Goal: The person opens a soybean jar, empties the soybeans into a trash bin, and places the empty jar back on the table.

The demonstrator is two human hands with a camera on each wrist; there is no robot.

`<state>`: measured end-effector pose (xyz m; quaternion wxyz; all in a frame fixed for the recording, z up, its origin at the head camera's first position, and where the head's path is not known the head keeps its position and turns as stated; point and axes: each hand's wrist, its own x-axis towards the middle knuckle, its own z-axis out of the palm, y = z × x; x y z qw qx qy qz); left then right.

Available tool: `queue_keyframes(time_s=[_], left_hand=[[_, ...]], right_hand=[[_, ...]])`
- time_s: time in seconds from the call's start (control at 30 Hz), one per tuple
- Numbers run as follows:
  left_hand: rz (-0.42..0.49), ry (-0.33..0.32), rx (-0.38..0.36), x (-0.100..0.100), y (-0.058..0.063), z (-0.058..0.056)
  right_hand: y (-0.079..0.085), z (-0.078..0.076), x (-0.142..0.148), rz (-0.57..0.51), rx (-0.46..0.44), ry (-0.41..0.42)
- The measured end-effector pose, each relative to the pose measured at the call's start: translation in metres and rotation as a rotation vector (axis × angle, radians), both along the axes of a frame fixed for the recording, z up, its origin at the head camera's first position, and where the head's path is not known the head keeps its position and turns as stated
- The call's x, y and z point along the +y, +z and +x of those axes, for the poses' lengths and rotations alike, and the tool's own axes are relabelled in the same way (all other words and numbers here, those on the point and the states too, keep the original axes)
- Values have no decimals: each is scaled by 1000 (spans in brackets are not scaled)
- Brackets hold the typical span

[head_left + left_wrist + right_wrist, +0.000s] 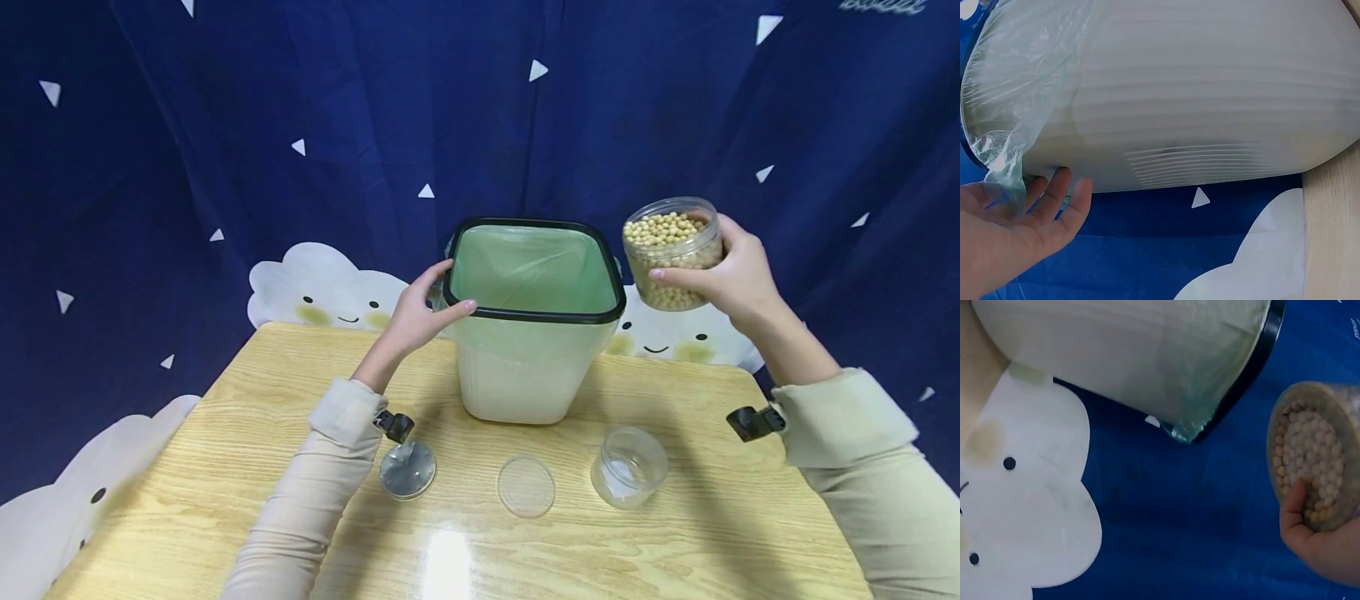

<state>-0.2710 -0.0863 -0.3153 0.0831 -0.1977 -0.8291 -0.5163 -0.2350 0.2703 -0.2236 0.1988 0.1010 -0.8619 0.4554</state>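
Note:
A white trash can (517,375) with a black rim and a green plastic liner (525,258) stands upright on the table. My left hand (420,312) holds its near left corner, thumb at the rim; in the left wrist view the fingers (1072,206) curve against its side by the overhanging liner. To the right of the can, my right hand (738,271) grips a clear plastic jar (675,250), raised above the table and tilted slightly. Round pale-yellow beans (663,229), seemingly soybeans, fill it nearly to the top; no lid is on it.
On the wooden table (300,400) lie a silver round lid (408,471), a clear flat disc (526,487) and another clear jar (628,468), open at the top, with something whitish at its bottom. A dark blue curtain (360,108) with white triangles and clouds hangs behind.

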Motion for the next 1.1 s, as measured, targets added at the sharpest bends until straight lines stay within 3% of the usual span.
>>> queue_keyframes(time_s=[0.17, 0.23, 0.37, 0.7, 1.1], left_hand=[[6, 4, -11, 0, 0, 1], [1, 11, -6, -1, -5, -5], [1, 15, -7, -1, -5, -5], [12, 15, -1, -1, -5, -5], [22, 9, 1, -1, -5, -5]], right_hand=[[12, -11, -5, 238, -4, -61], [15, -16, -6, 328, 15, -62], [21, -26, -9, 447, 40, -34], [37, -41, -13, 641, 88, -15], [48, -48, -15, 766, 139, 4]])
